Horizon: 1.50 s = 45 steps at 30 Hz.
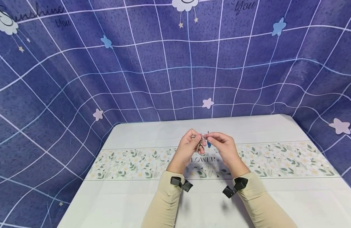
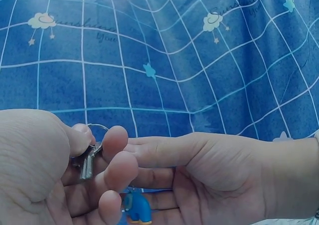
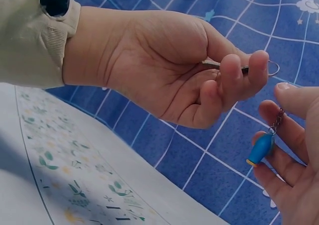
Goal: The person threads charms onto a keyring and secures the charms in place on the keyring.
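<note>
My left hand (image 1: 187,148) pinches metal keys (image 2: 86,167) between thumb and curled fingers. A thin key ring (image 3: 274,68) sticks out past its fingertips. Close beside it, my right hand (image 1: 224,146) pinches the short chain (image 3: 278,118) of a blue elephant keychain charm (image 2: 138,208) between thumb and index finger. The charm dangles below that pinch, in front of the other fingers. Both hands are raised over the table, fingertips nearly meeting in the head view. Whether the chain and the ring are joined is too small to tell.
Under the hands lies a white table (image 1: 121,202) with a flower-printed band (image 1: 152,161) across it. A blue-purple curtain (image 1: 175,79) with a white grid hangs behind and at the sides. Black wrist cameras (image 1: 235,187) sit on both sleeves.
</note>
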Available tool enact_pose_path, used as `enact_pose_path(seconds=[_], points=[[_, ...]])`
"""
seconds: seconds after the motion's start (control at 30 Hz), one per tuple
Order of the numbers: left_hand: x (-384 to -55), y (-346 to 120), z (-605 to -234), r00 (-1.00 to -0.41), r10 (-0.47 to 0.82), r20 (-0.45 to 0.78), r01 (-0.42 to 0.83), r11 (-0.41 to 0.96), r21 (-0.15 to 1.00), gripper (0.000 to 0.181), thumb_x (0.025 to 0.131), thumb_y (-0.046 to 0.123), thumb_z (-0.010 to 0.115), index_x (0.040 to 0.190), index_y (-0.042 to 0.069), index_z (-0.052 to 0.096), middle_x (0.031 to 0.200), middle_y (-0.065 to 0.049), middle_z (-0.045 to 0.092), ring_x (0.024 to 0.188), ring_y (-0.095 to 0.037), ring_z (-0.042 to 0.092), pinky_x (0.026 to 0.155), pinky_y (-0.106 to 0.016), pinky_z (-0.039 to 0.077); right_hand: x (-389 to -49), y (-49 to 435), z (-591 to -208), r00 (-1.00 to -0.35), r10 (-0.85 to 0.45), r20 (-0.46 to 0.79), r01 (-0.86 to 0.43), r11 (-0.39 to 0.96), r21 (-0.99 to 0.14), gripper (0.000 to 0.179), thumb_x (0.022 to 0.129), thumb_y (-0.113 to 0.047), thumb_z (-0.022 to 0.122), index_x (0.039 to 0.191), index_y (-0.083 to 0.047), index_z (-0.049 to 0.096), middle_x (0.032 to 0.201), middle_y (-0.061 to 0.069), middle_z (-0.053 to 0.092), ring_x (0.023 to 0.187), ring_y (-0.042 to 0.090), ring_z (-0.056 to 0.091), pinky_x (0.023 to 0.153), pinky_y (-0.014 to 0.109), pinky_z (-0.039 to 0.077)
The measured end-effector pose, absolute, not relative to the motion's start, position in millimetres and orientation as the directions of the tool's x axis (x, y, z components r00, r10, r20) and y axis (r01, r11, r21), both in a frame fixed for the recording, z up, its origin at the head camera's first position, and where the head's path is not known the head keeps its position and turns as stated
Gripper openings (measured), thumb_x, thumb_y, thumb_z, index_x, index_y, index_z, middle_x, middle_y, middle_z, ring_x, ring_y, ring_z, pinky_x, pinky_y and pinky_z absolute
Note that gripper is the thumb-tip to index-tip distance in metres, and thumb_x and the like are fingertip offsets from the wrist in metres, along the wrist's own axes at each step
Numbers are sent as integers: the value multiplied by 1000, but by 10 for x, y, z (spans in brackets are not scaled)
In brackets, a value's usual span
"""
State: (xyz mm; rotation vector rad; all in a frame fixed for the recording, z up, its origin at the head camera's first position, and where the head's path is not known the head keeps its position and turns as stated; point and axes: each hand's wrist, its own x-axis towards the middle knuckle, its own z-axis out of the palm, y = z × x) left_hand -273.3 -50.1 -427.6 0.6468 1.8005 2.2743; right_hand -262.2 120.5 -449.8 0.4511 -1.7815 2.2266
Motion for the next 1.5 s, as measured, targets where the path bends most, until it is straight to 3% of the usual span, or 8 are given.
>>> enact_pose_path(seconds=[0.3, 0.6, 1.5], points=[[-2726, -523, -4248, -902, 382, 200, 112, -241, 964, 12, 109, 11, 45, 97, 9, 50, 77, -7, 64, 52, -10, 59, 50, -20, 45, -2613, 1217, -4479, -915, -13, 404, -396, -166, -903, 23, 95, 1, 68, 109, 19, 64, 97, -10, 75, 96, 9, 69, 87, 24, 54], [-2721, -518, -4248, -894, 407, 187, 109, -207, 972, 14, 108, 8, 46, 94, 10, 48, 75, -2, 64, 53, -10, 58, 50, -20, 43, -2608, 1217, -4473, -913, -21, 408, -399, -167, -901, 23, 94, 2, 67, 109, 20, 64, 97, -11, 75, 96, 8, 69, 85, 23, 54], [-2729, -519, -4252, -883, 420, 209, 139, -191, 972, 15, 108, 9, 46, 93, 8, 48, 78, -4, 67, 54, -10, 58, 51, -21, 45, -2606, 1227, -4464, -917, -44, 396, -385, -153, -910, 23, 94, 2, 68, 110, 19, 65, 97, -11, 75, 97, 9, 70, 86, 24, 55]])
